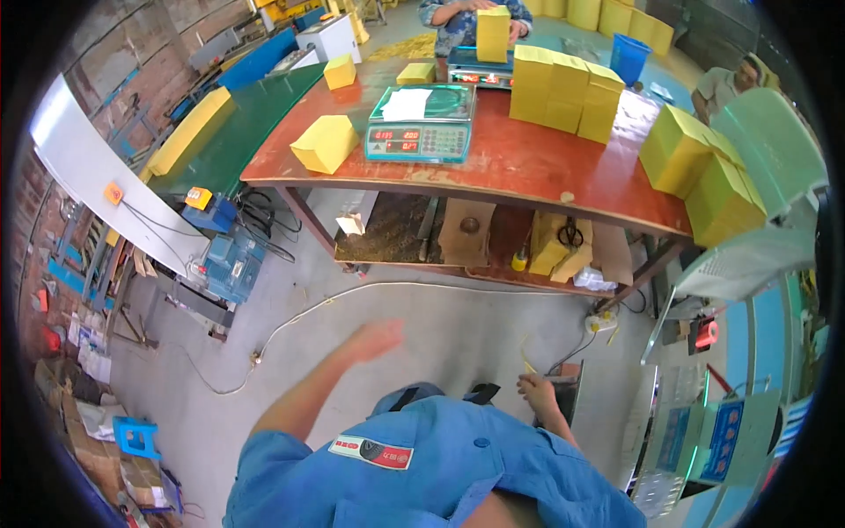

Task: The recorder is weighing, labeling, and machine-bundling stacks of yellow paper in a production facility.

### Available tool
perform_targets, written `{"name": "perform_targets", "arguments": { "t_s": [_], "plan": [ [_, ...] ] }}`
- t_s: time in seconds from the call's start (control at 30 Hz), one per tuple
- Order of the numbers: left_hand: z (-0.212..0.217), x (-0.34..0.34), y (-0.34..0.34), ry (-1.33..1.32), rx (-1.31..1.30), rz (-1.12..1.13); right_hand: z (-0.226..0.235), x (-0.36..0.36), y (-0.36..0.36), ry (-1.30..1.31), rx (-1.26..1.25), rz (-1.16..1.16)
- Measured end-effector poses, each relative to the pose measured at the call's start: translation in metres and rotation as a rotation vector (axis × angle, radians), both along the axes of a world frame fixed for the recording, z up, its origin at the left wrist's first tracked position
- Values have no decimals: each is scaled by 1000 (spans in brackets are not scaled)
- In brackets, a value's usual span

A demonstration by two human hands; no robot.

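My left hand (pixel 376 341) is held out over the grey floor in front of me, blurred, its fingers stretched out and holding nothing I can see. Lower on the right, my right hand (pixel 534 388) is closed on a thin yellow strip (pixel 528 360) that sticks up from the fingers. Beyond both hands stands a red-topped table (pixel 519 167). A teal counting scale (pixel 420 123) with white paper on its pan sits there, a yellow block-shaped stack (pixel 325 143) to its left.
Across the table a person's hands touch a yellow stack (pixel 493 35) on a second scale (pixel 480 77). More yellow stacks (pixel 563 92) line the right. A green conveyor belt (pixel 255 123) runs at left. A white cable (pixel 352 289) crosses the floor. A green chair (pixel 748 260) stands right.
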State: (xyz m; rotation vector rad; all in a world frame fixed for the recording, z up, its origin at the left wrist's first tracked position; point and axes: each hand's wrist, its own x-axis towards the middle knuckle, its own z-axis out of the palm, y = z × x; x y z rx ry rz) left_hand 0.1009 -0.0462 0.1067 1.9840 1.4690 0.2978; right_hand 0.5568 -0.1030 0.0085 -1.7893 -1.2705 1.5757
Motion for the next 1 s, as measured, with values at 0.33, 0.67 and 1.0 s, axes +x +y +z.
{"name": "perform_targets", "arguments": {
  "t_s": [0.33,0.67,1.0],
  "plan": [
    [187,5,346,-116,552,342,81,-59,220,143,286,113],
    [164,3,579,530,607,377,93,-160,326,275,75,-41],
    [185,-20,598,468,447,348,168,-190,421,371,169,81]
  ]
}}
